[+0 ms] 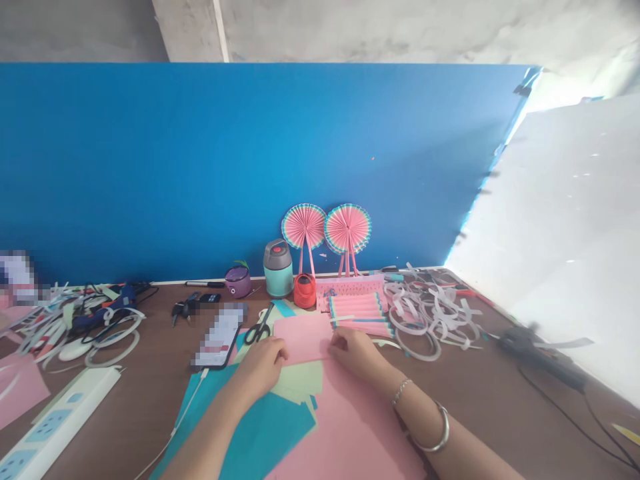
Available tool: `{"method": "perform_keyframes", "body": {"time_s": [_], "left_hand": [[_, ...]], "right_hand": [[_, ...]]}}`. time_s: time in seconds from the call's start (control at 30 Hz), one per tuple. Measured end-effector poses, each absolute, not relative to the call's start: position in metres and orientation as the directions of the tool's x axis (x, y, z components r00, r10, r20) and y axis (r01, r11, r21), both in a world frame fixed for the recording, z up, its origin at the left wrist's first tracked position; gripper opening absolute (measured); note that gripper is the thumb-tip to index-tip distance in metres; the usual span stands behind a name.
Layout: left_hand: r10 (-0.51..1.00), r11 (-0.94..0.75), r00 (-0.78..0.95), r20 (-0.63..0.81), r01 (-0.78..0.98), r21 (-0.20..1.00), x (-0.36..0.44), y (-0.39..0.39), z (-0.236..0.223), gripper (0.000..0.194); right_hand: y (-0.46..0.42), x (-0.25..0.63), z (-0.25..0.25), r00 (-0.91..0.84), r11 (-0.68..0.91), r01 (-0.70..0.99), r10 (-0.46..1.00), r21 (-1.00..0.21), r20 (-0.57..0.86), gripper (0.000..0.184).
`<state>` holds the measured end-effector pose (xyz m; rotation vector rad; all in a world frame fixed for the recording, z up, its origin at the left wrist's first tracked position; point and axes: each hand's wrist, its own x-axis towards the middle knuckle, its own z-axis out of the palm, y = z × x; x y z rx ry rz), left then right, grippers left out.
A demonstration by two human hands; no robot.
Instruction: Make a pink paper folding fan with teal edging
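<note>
A rectangular piece of pink paper (304,333) is held between my two hands above the sheets on the table. My left hand (264,362) has its fingers curled closed at the paper's left edge. At the right edge, my right hand (356,350) pinches the same paper; bracelets circle that wrist. Under them lie a larger pink sheet (350,420), light green paper (300,379) and teal paper (270,433). Black-handled scissors (257,331) rest just beyond my left hand. Pleated pink paper (357,310) with blue-yellow edges lies beyond my right hand.
Two round pleated fans (347,228) stand against the blue partition (200,167). Before it are a teal flask (278,270), a purple pot (237,281) and a red container (305,291). Paper strips (433,313) pile up right. Left are a phone (220,337) and power strip (55,427).
</note>
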<state>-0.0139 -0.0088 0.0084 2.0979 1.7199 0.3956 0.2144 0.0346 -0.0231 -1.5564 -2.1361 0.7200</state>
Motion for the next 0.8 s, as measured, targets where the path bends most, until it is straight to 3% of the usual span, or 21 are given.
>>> {"method": "perform_keyframes", "body": {"time_s": [0.1, 0.2, 0.37, 0.47, 0.8], "left_hand": [[0.96, -0.272, 0.28, 0.031, 0.895, 0.352, -0.011, -0.011, 0.006, 0.032], [0.92, -0.393, 0.381, 0.093, 0.895, 0.211, -0.007, -0.014, 0.007, 0.048], [0.858, -0.511, 0.51, 0.051, 0.842, 0.174, -0.001, -0.018, 0.013, 0.06], [0.857, -0.514, 0.513, 0.056, 0.836, 0.191, -0.001, -0.017, 0.012, 0.057], [0.935, -0.353, 0.354, 0.033, 0.912, 0.21, -0.017, -0.012, 0.02, 0.042]], "right_hand": [[0.032, 0.214, -0.02, -0.332, 0.314, 0.786, 0.941, -0.532, 0.065, 0.005], [0.028, 0.211, -0.019, -0.438, 0.477, 0.806, 0.879, -0.351, 0.19, 0.02], [0.023, 0.205, -0.024, -0.677, 0.712, 0.693, 0.696, -0.109, 0.238, 0.024], [0.022, 0.205, -0.025, -0.731, 0.764, 0.637, 0.641, -0.1, 0.236, 0.026], [0.024, 0.224, -0.009, -0.65, 0.68, 0.698, 0.734, -0.227, 0.2, 0.033]]}}
